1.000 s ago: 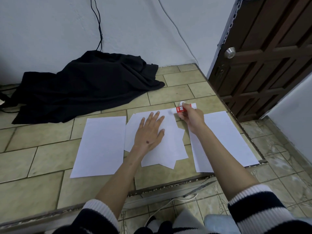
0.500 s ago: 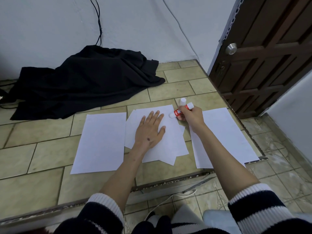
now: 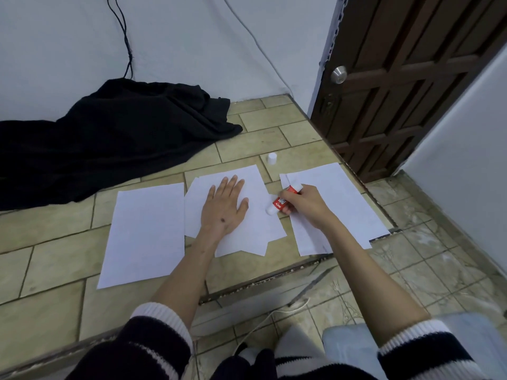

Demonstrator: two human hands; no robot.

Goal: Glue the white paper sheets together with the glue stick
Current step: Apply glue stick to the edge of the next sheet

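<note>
Left hand [image 3: 225, 205]: flat, palm down, fingers straight and slightly spread, pressing on the middle paper stack [image 3: 255, 229].
Right hand [image 3: 306, 205]: fingers curled round the glue stick [image 3: 282, 201], gripping its red barrel; the white lower end touches the right edge of the middle stack.
Glue stick: tilted, uncapped; label lettering too small to read.
Cap [image 3: 272, 158]: white, upright on the tile beyond the papers, apart from both hands.
Paper count: one single sheet at left [image 3: 145, 234]; one overlapped stack in the middle; one group at right [image 3: 345, 198] with a second edge showing underneath.
Hard to tell: how many sheets lie in the middle stack; several offset corners show at its near edge.
Hidden: part of the right group under the right forearm; the glue tip itself against white paper.
Surroundings: black cloth [image 3: 109, 144] heaped against the wall; wooden door [image 3: 411, 78], cut off by the frame edge.
</note>
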